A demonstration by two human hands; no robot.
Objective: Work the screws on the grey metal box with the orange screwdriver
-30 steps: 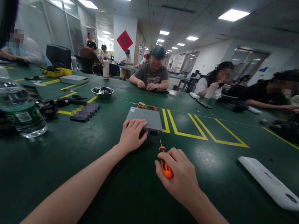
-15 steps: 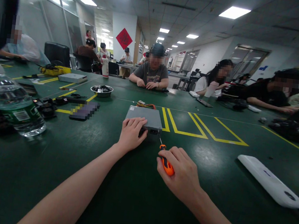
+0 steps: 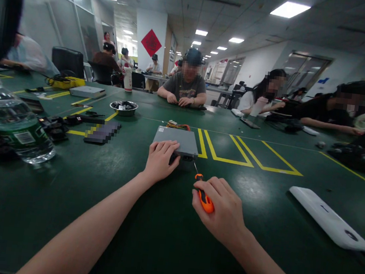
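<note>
left hand (image 3: 160, 163), fingers clamped on the box (image 3: 185, 139), likely braces it for the screwdriver (image 3: 207, 204) clamped in the right hand (image 3: 223, 207).

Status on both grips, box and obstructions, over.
Left grip on grey metal box. Right grip round orange screwdriver, shaft angled to box's near right corner. Box on green table, nothing seen blocking.

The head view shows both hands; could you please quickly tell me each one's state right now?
Left hand: holding the grey metal box by its near edge.
Right hand: closed around the orange-and-black screwdriver.
</note>
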